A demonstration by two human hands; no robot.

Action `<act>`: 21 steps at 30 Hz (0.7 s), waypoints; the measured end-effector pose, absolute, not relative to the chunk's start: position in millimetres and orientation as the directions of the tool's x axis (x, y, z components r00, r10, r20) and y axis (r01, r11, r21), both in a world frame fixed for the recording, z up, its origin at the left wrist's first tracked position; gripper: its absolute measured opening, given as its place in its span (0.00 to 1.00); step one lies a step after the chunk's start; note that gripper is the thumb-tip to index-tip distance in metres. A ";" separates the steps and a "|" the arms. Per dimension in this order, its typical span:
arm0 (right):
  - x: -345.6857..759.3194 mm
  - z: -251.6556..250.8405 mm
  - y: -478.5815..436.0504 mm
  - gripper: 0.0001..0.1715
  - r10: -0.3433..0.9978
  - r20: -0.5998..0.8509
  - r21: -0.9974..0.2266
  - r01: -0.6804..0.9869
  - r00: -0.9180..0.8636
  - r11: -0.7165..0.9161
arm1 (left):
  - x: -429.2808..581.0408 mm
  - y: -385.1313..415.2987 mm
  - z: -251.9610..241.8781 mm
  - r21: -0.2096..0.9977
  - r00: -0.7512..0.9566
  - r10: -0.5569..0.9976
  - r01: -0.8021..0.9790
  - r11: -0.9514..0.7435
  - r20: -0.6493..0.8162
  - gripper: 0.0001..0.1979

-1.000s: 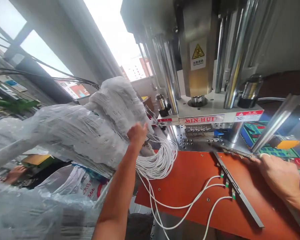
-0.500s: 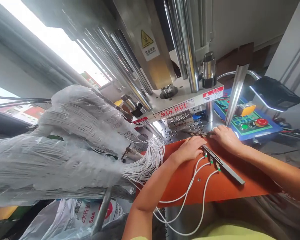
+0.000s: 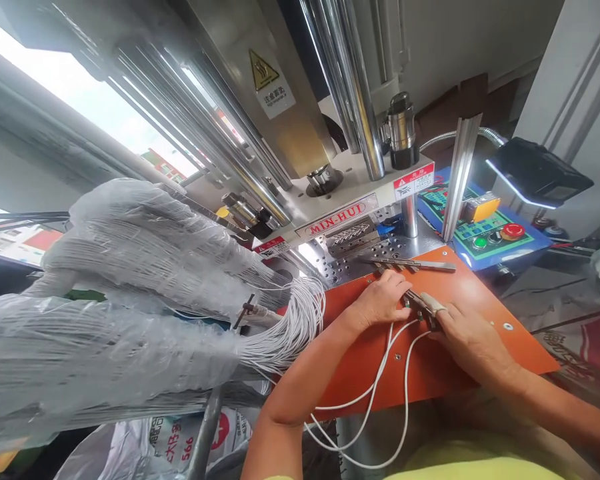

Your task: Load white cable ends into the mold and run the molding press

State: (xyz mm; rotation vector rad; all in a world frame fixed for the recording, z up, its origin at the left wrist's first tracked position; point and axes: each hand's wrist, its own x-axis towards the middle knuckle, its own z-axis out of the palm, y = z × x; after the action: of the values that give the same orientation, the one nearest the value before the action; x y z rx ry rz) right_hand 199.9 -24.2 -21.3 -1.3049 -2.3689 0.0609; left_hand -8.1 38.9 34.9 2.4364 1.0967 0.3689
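Our hands have closed in together on the orange bench [image 3: 510, 300], our right hand [image 3: 473, 347] now pinching the dark metal strip [image 3: 420, 303] and its white wires [image 3: 371, 393], our left hand [image 3: 380, 300] curled against it, its grip impossible to tell.

Fig.: we see an orange work plate [image 3: 475, 283] with a toothed metal bar [image 3: 415, 265] at its far edge. We see white cables [image 3: 377, 387] lying across its near half.
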 end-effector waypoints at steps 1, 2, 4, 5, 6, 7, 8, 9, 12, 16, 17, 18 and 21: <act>199.4 -22.3 -22.3 0.27 0.817 0.356 -0.240 0.801 -0.453 0.548 | -9.7 39.4 33.5 0.464 0.665 0.744 0.640 -0.613 0.065 0.17; 200.0 -22.8 -19.8 0.29 0.819 0.361 -0.244 0.803 -0.446 0.544 | -11.8 39.3 32.2 0.439 0.675 0.735 0.641 -0.630 0.069 0.15; 202.9 -21.2 -12.2 0.32 0.813 0.355 -0.270 0.782 -0.461 0.561 | -16.8 37.9 30.2 0.417 0.666 0.741 0.653 -0.633 0.082 0.14; 204.4 -18.7 -6.5 0.33 0.800 0.356 -0.282 0.760 -0.483 0.585 | -19.7 37.0 29.6 0.418 0.646 0.758 0.666 -0.618 0.091 0.13; 205.3 -15.0 0.7 0.34 0.780 0.360 -0.287 0.735 -0.512 0.615 | -23.0 36.3 29.4 0.426 0.613 0.783 0.683 -0.593 0.106 0.13; 205.4 -10.4 9.6 0.35 0.756 0.369 -0.281 0.711 -0.540 0.645 | -26.7 36.4 29.9 0.439 0.571 0.812 0.701 -0.561 0.125 0.14; 204.2 -5.0 20.0 0.34 0.733 0.380 -0.267 0.691 -0.565 0.671 | -31.0 37.7 31.0 0.452 0.523 0.839 0.719 -0.528 0.147 0.15; 201.5 0.7 31.8 0.32 0.717 0.384 -0.251 0.681 -0.582 0.688 | -35.9 40.4 32.8 0.461 0.476 0.862 0.735 -0.498 0.173 0.16; 182.9 15.7 74.5 0.17 0.697 0.357 -0.218 0.670 -0.622 0.709 | -54.6 58.6 40.9 0.454 0.353 0.896 0.774 -0.442 0.271 0.16; 140.2 26.1 139.0 0.09 0.621 0.405 -0.143 0.624 -0.672 0.768 | -83.4 97.7 47.3 0.374 0.208 0.910 0.861 -0.344 0.359 0.16; 129.5 27.1 154.5 0.09 0.601 0.414 -0.128 0.610 -0.683 0.782 | -89.6 107.8 46.5 0.357 0.152 0.920 0.889 -0.287 0.361 0.17; 119.7 27.7 169.4 0.10 0.590 0.414 -0.123 0.599 -0.693 0.791 | -94.9 117.5 44.6 0.348 0.086 0.931 0.912 -0.217 0.355 0.18; 97.0 26.9 208.7 0.12 0.559 0.402 -0.195 0.529 -0.725 0.826 | -106.4 143.1 36.3 0.349 -0.094 0.943 0.937 -0.025 0.319 0.18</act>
State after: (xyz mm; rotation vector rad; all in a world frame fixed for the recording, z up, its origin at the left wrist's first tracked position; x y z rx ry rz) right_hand 97.0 208.7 26.9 -0.8079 -2.5571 0.0915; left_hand -106.4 143.1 36.3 2.1061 2.1845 0.7625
